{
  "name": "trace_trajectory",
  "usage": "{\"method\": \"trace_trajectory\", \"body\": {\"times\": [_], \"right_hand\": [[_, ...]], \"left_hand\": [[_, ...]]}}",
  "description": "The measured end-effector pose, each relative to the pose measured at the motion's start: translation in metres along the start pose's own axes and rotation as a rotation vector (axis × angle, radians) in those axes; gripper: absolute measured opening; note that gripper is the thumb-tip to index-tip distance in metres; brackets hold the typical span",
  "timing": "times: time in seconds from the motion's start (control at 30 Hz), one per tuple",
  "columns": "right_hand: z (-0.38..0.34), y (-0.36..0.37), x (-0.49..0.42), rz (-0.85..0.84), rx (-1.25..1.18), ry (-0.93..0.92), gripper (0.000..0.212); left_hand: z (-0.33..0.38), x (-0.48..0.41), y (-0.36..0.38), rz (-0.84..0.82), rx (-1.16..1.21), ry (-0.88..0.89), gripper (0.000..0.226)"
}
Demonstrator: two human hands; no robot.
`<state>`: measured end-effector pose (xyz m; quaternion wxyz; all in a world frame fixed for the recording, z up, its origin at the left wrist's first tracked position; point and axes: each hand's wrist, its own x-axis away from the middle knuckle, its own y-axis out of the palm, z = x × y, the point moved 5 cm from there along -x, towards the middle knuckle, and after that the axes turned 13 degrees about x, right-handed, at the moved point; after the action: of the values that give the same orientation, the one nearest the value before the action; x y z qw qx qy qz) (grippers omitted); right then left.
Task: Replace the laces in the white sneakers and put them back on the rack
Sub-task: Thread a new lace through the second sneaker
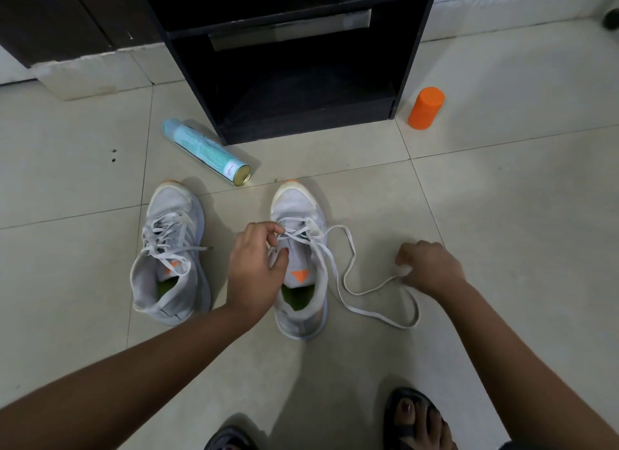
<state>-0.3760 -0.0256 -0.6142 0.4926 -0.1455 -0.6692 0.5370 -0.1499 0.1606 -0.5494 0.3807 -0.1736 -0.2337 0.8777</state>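
- White shoelace hangs half free of the sneaker standing on the tiles between my hands.
- Left hand pinches a crossing near the eyelets; right hand is curled round the slack.
- Step, I judge: working this lace through the eyelets.
- Next: draw one row at a time, keeping the shoe steady.
- Other sneaker is laced; rack stands ahead.

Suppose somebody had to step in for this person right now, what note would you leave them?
Left hand pinches the lace at the eyelets of the right-side sneaker.
Right hand grips its loose length.
The other sneaker stands laced beside it; both on the floor before the black rack.
Done: nothing shelved; lace old or new, cannot tell.
Left: finish lacing, shelve both.
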Motion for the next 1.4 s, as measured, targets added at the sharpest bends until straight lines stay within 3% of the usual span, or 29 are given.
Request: {"method": "trace_trajectory", "body": {"times": [0.17,0.2,0.27,0.33,0.43,0.57,0.67,0.77,0.93,1.03,1.17,1.27,1.4], "right_hand": [[-0.026,0.004,0.007,0.219,0.107,-0.188,0.018],[-0.029,0.000,0.010,0.229,-0.023,-0.220,0.018],[-0.040,-0.018,0.019,0.169,-0.503,-0.318,0.009],[-0.057,-0.043,0.033,0.127,-0.904,-0.426,0.008],[-0.076,-0.073,0.045,0.091,-1.228,-0.504,0.006],[-0.072,-0.077,0.037,-0.143,-1.555,-0.318,0.011],[-0.061,-0.059,0.028,-0.371,-2.000,-0.066,0.005],[-0.053,-0.047,0.023,-0.370,-2.304,0.041,0.007],[-0.064,-0.034,0.017,-0.396,-2.250,0.037,0.015],[-0.074,-0.029,0.013,-0.361,-2.057,-0.006,0.015],[-0.085,-0.040,0.012,-0.088,-1.723,-0.142,0.019],[-0.096,-0.052,0.013,0.188,-1.471,-0.209,0.017],[-0.121,-0.053,0.013,0.229,-1.273,-0.328,0.012]], "left_hand": [[0.022,0.005,0.011,-0.103,-0.124,0.229,0.018],[0.027,0.006,0.014,-0.123,-0.108,0.261,0.019],[0.037,0.008,0.019,-0.168,-0.042,0.287,0.024],[0.042,0.007,0.028,-0.245,0.054,0.214,0.032],[0.046,0.004,0.040,-0.360,0.161,0.075,0.040],[0.050,0.001,0.036,-0.375,0.108,0.137,0.030],[0.044,0.006,0.030,-0.350,0.069,0.157,0.025],[0.040,0.014,0.028,-0.355,-0.041,0.216,0.029],[0.047,0.023,0.030,-0.401,-0.295,0.417,0.031],[0.045,0.023,0.026,-0.375,-0.233,0.398,0.033],[0.014,0.004,0.004,-0.079,-0.009,0.017,0.020],[-0.017,-0.004,-0.003,0.028,0.141,-0.316,0.028],[-0.031,0.002,-0.003,0.047,0.353,-0.525,0.004]]}}
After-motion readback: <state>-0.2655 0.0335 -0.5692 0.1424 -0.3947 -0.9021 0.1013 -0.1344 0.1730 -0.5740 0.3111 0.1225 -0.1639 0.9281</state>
